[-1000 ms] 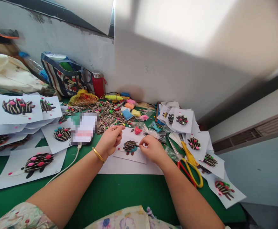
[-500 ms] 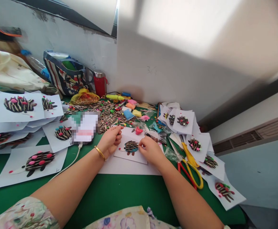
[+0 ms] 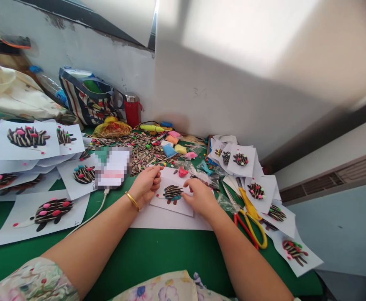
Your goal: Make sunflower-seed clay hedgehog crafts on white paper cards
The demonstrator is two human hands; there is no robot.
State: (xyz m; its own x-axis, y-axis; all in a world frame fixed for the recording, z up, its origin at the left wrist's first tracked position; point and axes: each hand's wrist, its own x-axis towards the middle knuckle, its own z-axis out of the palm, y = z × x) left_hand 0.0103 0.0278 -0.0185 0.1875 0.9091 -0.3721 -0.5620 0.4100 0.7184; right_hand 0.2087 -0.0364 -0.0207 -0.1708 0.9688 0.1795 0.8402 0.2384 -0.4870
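Observation:
A hedgehog picture (image 3: 173, 192) of striped sunflower seeds set in blue clay, with brown feet and a small red nose, lies on a white card (image 3: 160, 203) before me. Just right of it, my right hand (image 3: 200, 198) has thumb and forefinger apart, with nothing visible between them. To the card's upper left, my left hand (image 3: 147, 186) is closed, thumb and forefinger pinched together; what they hold, if anything, is too small to make out. A lump of red clay (image 3: 183, 172) and a single seed (image 3: 175, 172) rest near the card's top.
Loose sunflower seeds (image 3: 143, 150) spread behind my left hand, beside coloured clay packets (image 3: 169, 151). A plugged-in phone (image 3: 111, 169) lies left. Scissors (image 3: 254, 225) and a yellow cutter (image 3: 248, 202) lie right. Finished hedgehog cards (image 3: 55, 213) flank both sides. A red flask (image 3: 133, 110) stands behind.
My right thumb and forefinger have parted from a pinch at the hedgehog's right edge, where a seed now sticks out. My left hand keeps its pinch, nearly still.

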